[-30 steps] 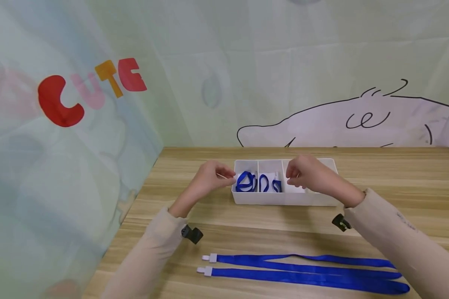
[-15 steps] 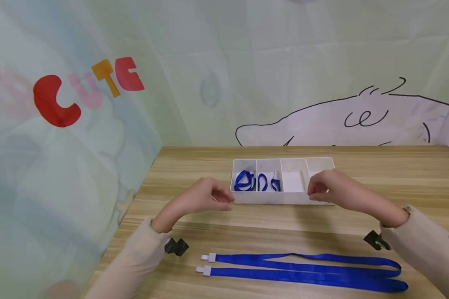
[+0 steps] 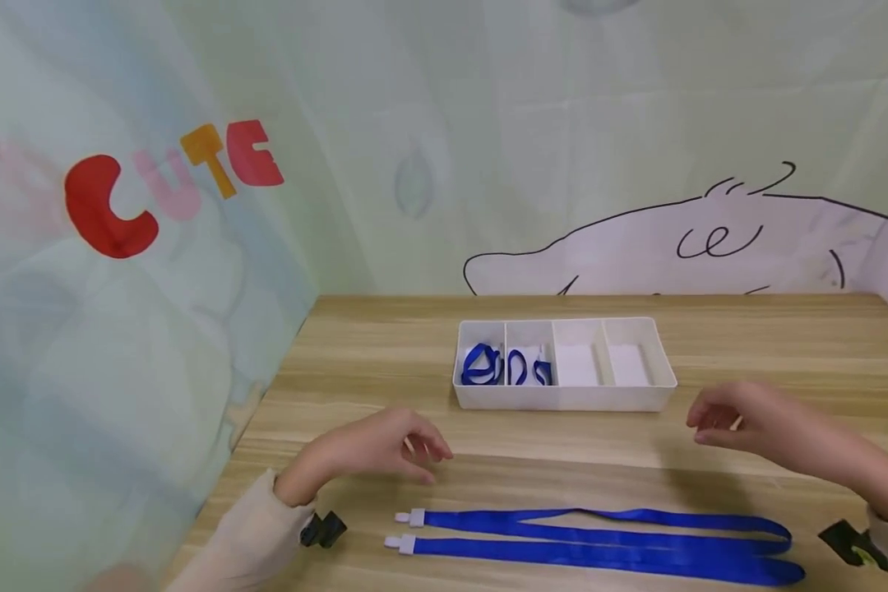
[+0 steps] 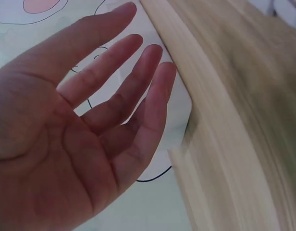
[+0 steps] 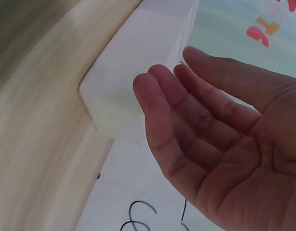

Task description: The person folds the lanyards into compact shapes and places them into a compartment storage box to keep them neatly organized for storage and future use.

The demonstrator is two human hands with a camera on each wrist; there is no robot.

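Two blue lanyards (image 3: 607, 551) with pale clips lie stretched side by side along the front of the table. Behind them stands a white divided box (image 3: 562, 399). Its leftmost compartment holds a coiled blue lanyard (image 3: 479, 366), and the one beside it another folded blue lanyard (image 3: 518, 367); the two compartments on the right hold nothing. My left hand (image 3: 385, 444) hovers above the left clips, fingers loosely bent. Over the table to the right of the box is my right hand (image 3: 755, 423), also relaxed. Both wrist views show bare palms with nothing in them.
The wooden table (image 3: 385, 329) ends at the back against a printed curtain (image 3: 429, 164) with a line drawing and coloured letters. A black wrist camera (image 3: 321, 530) sits at the left sleeve and another black device (image 3: 851, 543) at the right one.
Both hands have drawn back from the box toward the front, the left down and slightly left, the right down and to the right. The lanyards and the box have stayed in place.
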